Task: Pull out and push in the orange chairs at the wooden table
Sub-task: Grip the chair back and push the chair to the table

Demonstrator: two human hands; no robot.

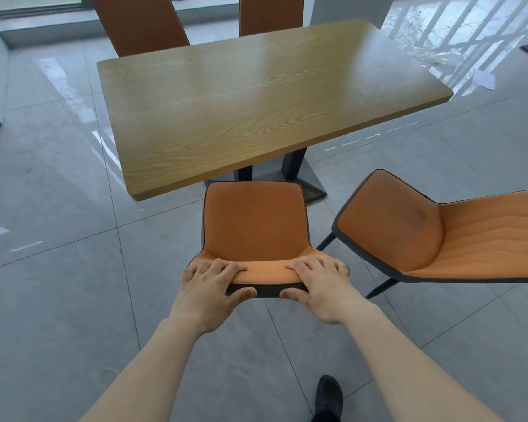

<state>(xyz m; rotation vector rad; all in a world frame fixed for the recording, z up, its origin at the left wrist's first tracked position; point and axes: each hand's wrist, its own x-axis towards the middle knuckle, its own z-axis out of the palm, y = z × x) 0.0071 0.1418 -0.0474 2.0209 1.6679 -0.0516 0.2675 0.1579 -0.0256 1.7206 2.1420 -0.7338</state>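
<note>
An orange chair (pixel 253 220) with dark trim stands just off the near edge of the wooden table (pixel 256 102), its seat outside the tabletop. My left hand (pixel 209 287) and my right hand (pixel 320 284) both grip the top of its backrest, fingers over the front and thumbs on the dark back. A second orange chair (pixel 424 233) stands pulled out at the right, turned at an angle. Two more orange chairs (pixel 141 22) (pixel 270 13) stand at the table's far side with only their backrests showing.
The table rests on a dark pedestal base (pixel 305 181). Glossy grey tile floor (pixel 58 269) surrounds it. My black shoe (pixel 328 397) is at the bottom. White walls and a window frame lie at the far left; a paper scrap (pixel 483 77) lies at the far right.
</note>
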